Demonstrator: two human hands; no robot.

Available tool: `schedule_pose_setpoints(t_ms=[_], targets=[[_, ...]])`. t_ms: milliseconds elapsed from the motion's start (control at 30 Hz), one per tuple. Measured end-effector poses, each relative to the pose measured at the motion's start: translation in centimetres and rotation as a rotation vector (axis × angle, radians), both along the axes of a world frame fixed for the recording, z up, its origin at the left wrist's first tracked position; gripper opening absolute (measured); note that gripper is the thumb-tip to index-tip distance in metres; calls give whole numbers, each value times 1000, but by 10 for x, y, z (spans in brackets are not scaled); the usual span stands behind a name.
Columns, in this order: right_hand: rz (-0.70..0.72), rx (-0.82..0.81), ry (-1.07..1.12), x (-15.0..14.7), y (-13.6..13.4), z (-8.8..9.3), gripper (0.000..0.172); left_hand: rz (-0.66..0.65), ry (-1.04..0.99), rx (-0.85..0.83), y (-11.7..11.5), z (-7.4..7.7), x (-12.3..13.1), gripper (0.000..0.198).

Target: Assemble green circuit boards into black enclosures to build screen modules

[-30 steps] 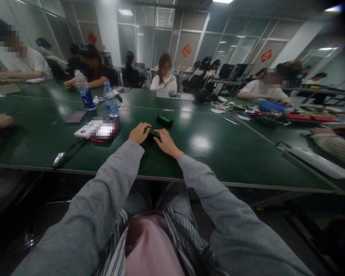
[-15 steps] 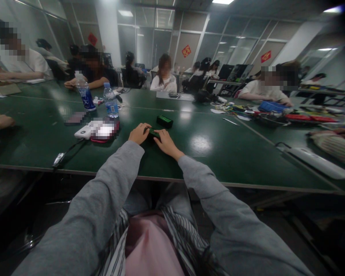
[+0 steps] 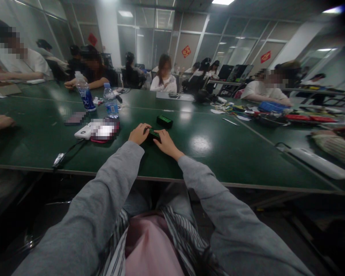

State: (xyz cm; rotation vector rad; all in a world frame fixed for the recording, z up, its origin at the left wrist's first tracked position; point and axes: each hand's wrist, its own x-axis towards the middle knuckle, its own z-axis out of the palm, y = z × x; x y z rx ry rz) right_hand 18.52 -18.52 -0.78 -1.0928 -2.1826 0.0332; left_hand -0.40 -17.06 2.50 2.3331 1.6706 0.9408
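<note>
We gripped dark oblong block [image 3: 153, 132], green-patterned, between left hand [image 3: 138, 134] and right hand [image 3: 168, 144]; boxy dark case [image 3: 165, 121] sat just beyond on glossy green surface [image 3: 235, 157].

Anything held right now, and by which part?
The nearer dark box, by its two ends: left hand at the left end, right hand at the right.

No text legible; bottle labels [image 3: 86, 98], 3 red diamond signs [image 3: 186, 51] blurred.
</note>
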Motion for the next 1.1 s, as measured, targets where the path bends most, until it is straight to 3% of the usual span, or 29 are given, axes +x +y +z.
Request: schedule_pose_setpoints(t_ms=[633, 867, 1100], targets=[[3, 3, -1, 0, -2, 0, 44, -10, -12, 28, 3, -3, -1, 27], [-74, 29, 32, 1, 5, -8, 60, 5, -18, -8, 2, -2, 1, 28], [-69, 24, 19, 2, 6, -9, 52, -14, -30, 29, 3, -4, 0, 27]])
